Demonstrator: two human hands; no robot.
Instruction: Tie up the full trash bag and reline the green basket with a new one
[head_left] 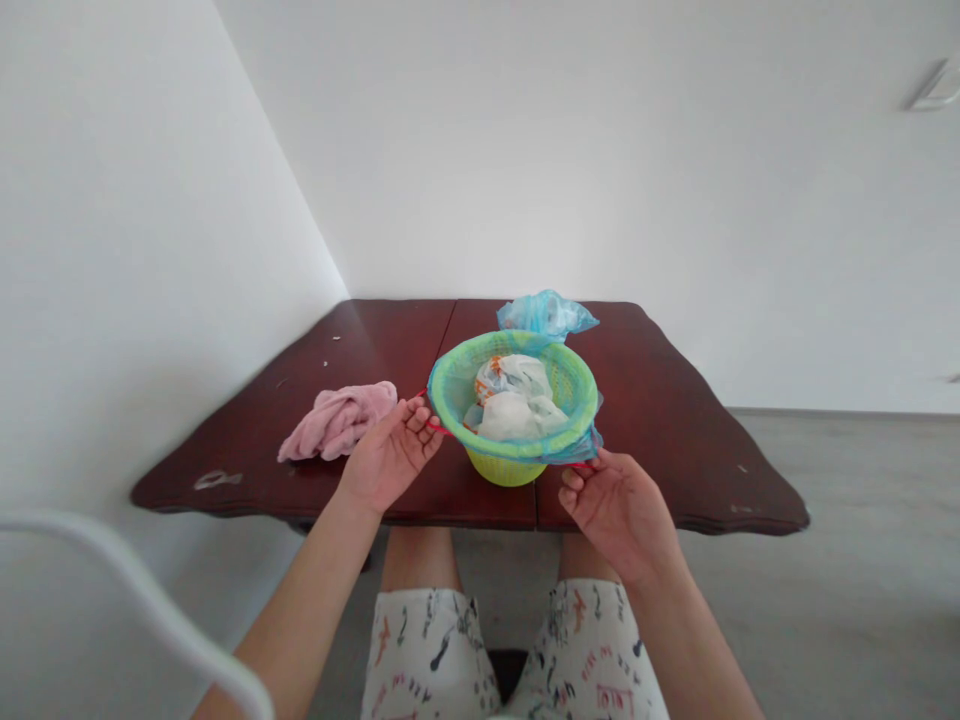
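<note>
A yellow-green basket (506,470) stands near the table's front edge, with a thin blue bag (581,446) over its rim. Crumpled white plastic (517,412) with orange print lies inside. My left hand (394,450) is at the basket's left side, its fingers closed on a red drawstring (439,427) of the blue bag. At the front right of the rim, my right hand (619,500) has its fingers curled round another part of the red drawstring (577,465).
The dark red table (652,400) has wavy edges and meets white walls at the back and left. A pink cloth (337,422) lies left of my left hand. Behind the basket sits a crumpled blue bag (546,313). A white cable (142,590) crosses the lower left.
</note>
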